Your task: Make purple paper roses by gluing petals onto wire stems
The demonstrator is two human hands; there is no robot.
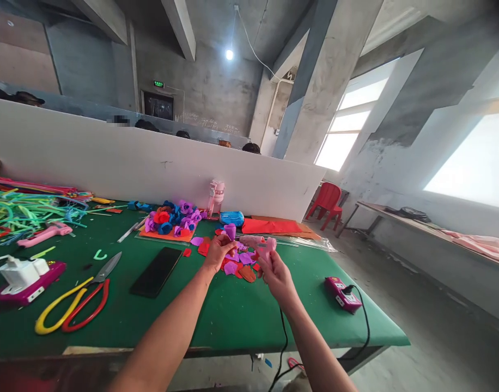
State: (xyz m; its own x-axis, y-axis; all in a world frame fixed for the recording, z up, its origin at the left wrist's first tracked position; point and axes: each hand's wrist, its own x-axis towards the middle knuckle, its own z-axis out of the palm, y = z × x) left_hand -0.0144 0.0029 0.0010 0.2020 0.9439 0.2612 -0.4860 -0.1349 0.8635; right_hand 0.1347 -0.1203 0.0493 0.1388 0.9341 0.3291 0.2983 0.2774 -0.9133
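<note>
My left hand (220,251) pinches a small purple paper flower (230,231) above the middle of the green table (233,318). Wrapped round the handle of a pink glue gun (266,247) is my right hand (279,276); the gun's nozzle points left, close to the flower. Below and between both hands lie loose purple, red and brown paper petals (230,267). Finished-looking purple, blue and red paper flowers (163,216) are heaped on an orange sheet, left of my left hand.
Scissors (100,277), a black phone (156,272) and a power strip (32,288) lie left. Another strip (342,294) with a black cable sits right. A pink bottle (215,197), blue packet (232,218) and red sheets (269,226) stand or lie before a white partition (151,158).
</note>
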